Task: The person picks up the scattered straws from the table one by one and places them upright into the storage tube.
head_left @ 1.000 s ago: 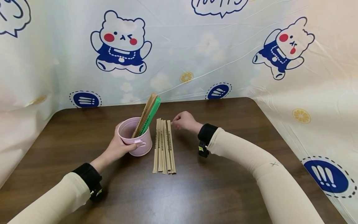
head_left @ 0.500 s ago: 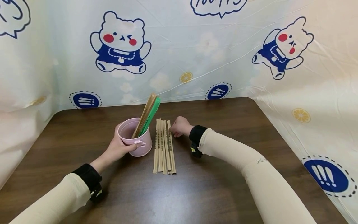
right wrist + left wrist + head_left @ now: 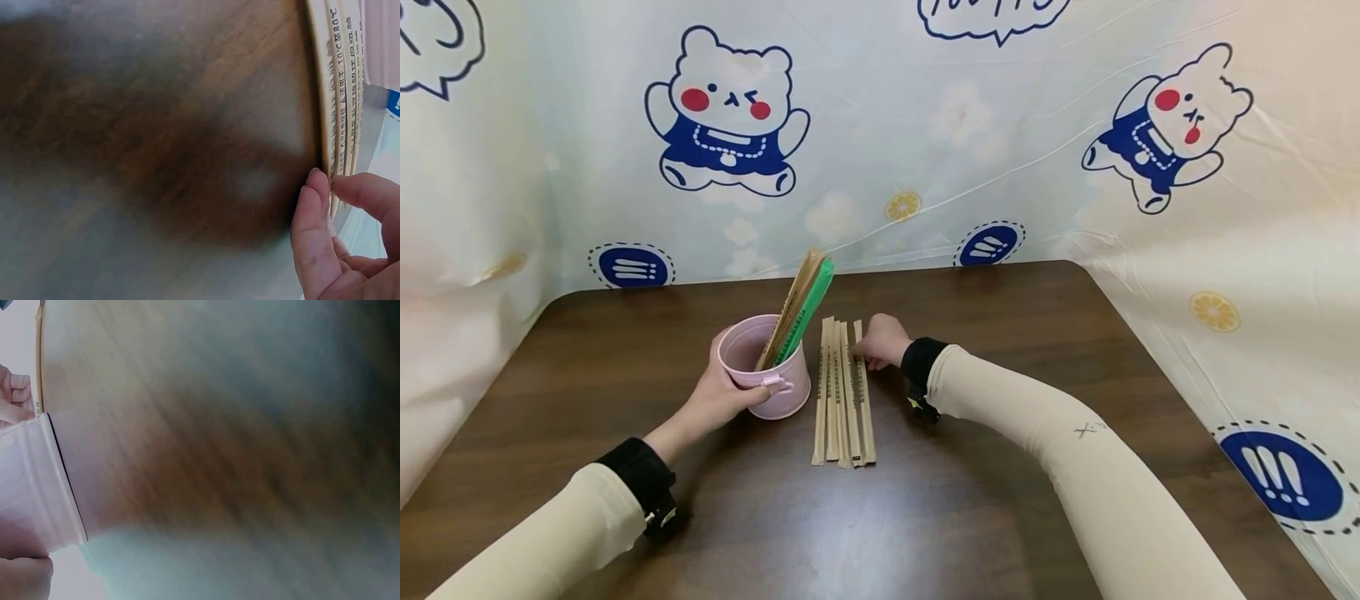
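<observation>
In the head view my left hand (image 3: 718,392) grips a pink bucket (image 3: 784,404), its thumb over the front near a small handle. Brown paper-wrapped straws (image 3: 792,308) and a green-wrapped straw (image 3: 807,310) lean inside it. Several more brown paper-wrapped straws (image 3: 831,417) lie side by side on the table, right of the bucket. At their far end, my right hand (image 3: 883,340) pinches the rightmost straw (image 3: 867,421). The right wrist view has the thumb (image 3: 359,190) and fingers on either side of the nearest wrapped straw (image 3: 322,81). Most of the left fingers are hidden behind the bucket.
The brown wooden table (image 3: 925,517) has rounded far corners. A pale curtain (image 3: 880,125) with printed bears hangs along its back and sides. Both wrists carry black straps with small cameras.
My right hand has moved slightly toward me and left onto the rightmost straw, whose far end now stands a little apart from its neighbour. The left hand and bucket stay put.
</observation>
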Action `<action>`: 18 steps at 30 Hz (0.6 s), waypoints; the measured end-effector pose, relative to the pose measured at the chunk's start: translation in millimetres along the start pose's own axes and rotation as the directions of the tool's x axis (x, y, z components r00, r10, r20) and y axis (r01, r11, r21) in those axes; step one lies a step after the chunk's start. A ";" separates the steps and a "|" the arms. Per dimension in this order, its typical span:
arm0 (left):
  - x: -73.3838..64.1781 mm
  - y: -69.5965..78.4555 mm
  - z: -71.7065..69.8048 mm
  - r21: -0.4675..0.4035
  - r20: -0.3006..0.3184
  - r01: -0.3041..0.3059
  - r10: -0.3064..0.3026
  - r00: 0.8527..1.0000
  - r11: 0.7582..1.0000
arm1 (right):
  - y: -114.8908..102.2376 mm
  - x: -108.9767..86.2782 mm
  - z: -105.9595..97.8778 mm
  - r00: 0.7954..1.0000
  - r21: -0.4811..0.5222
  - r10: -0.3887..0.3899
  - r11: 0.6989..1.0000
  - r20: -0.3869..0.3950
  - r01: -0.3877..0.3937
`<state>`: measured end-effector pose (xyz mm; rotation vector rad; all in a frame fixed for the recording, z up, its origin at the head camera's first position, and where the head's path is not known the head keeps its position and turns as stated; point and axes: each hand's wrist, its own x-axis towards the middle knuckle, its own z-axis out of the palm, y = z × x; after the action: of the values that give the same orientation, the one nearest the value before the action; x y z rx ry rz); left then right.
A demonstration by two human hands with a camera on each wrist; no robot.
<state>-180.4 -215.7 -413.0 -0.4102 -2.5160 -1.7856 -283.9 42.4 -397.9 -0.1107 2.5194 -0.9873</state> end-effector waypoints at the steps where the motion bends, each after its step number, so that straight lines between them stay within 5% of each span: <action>1: 0.1 0.1 -0.2 -0.005 0.001 -0.009 0.009 1.000 1.000 | -1.3 -0.5 0.1 1.000 -0.012 -0.001 1.000 0.002 0.001; 11: 1.3 0.2 -0.7 -0.051 -0.007 -0.079 0.079 0.997 0.996 | -9.5 0.8 2.1 0.999 -0.084 -0.030 0.996 -0.012 0.029; 18: -0.2 -0.3 -0.7 -0.051 0.014 -0.072 0.073 0.997 0.996 | -7.8 -4.0 -3.5 1.000 0.062 -0.004 0.998 0.001 0.004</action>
<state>-180.4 -216.4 -413.1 -0.5133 -2.4376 -1.8293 -282.3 39.7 -389.0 -0.0972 2.4855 -1.0657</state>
